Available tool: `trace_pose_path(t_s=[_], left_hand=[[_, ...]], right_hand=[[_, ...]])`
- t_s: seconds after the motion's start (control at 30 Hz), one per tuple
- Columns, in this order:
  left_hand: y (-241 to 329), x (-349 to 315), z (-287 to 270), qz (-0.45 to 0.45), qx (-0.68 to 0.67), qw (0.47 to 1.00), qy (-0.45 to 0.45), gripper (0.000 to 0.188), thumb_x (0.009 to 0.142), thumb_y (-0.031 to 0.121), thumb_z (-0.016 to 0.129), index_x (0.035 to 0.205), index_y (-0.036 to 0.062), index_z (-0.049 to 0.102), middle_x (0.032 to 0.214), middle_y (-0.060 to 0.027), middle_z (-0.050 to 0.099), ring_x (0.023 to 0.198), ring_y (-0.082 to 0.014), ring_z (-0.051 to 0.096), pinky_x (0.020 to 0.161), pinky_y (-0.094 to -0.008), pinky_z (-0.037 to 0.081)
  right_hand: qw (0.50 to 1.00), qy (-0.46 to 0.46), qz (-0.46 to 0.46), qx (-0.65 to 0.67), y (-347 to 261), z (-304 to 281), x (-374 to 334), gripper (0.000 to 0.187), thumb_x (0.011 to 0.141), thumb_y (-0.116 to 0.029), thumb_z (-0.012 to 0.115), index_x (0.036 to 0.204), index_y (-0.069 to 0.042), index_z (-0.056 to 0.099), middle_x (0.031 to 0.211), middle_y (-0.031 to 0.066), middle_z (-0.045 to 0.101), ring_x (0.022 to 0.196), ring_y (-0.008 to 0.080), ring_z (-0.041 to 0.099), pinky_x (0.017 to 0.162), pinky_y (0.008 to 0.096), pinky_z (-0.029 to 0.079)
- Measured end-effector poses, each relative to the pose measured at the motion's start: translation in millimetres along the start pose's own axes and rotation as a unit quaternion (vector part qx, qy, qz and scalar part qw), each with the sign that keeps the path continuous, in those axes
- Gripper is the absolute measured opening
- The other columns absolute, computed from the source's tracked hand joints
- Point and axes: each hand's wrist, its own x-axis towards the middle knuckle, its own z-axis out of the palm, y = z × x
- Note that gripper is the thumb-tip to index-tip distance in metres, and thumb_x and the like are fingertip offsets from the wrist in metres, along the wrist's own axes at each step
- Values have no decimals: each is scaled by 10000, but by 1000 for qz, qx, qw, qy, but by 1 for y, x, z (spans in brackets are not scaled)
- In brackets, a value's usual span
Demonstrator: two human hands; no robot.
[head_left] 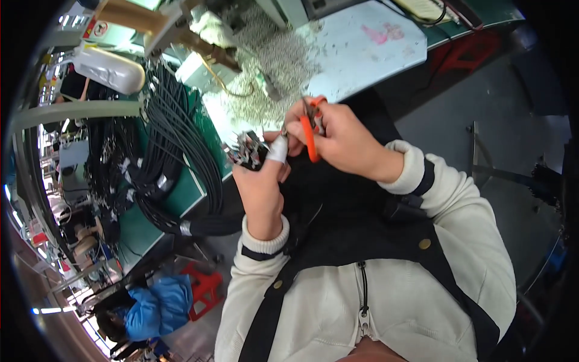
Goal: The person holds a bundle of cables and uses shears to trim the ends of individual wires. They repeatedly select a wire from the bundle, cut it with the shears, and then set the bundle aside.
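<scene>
My left hand (259, 190) is closed around a bundle of black cables whose frayed, silvery ends (246, 148) stick up above the fist. White tape (277, 149) wraps one of its digits. Close on its right, my right hand (347, 139) is closed, with a pair of orange-handled scissors (310, 137) in its grip. The fingertips of both hands meet near one small cable end, which is too small to make out clearly. Whether the blades touch it, I cannot tell.
Small grey clippings (274, 54) cover much of the pale work board (374, 54) ahead. Long black cables (166, 120) lie on the green table to the left, beside a white lamp (111, 69). A person in blue (160, 308) sits at lower left near a red stool (205, 292).
</scene>
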Motion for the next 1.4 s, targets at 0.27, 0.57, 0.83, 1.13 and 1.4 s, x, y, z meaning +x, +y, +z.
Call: trace_pose_path(t_s=[0.27, 0.57, 0.83, 1.13, 1.4], left_hand=[[8, -2, -10, -43, -96, 993, -49, 106, 750, -11, 580, 840, -4, 526, 594, -8, 463, 429, -58, 347, 395, -201, 243], [5, -10, -7, 43, -41, 998, -26, 126, 777, 24, 533, 893, -21, 513, 573, -16, 411, 423, -64, 315, 398, -197, 234], [6, -7, -6, 59, -19, 998, -8, 113, 764, -12, 550, 876, -19, 532, 612, -15, 449, 441, -60, 345, 409, -202, 258], [12, 44, -20, -138, -148, 976, -83, 116, 796, 51, 543, 900, 3, 525, 624, -20, 453, 427, -67, 330, 410, -213, 270], [15, 88, -16, -158, -134, 973, -104, 133, 799, 89, 558, 904, 16, 522, 637, -19, 452, 413, -67, 325, 388, -206, 263]], right_hand=[[983, -20, 70, 171, -21, 1, -1, 152, 819, -140, 560, 847, 3, 517, 687, 59, 568, 559, 126, 574, 490, 215, 450], [961, -54, -36, -268, -8, -9, -10, 323, 686, -306, 686, 649, -24, 531, 497, 52, 506, 413, 165, 523, 390, 267, 370], [937, -38, -36, -346, -3, -1, -11, 304, 718, -296, 665, 638, -36, 532, 451, 50, 474, 390, 223, 489, 385, 285, 367], [970, -62, 231, 38, -15, -9, -1, 246, 827, -211, 569, 732, 9, 516, 479, 36, 492, 392, 118, 495, 369, 233, 368], [992, 85, 87, -38, -8, -17, 53, 199, 839, -176, 529, 840, 21, 500, 537, 29, 496, 402, 83, 485, 372, 210, 370]])
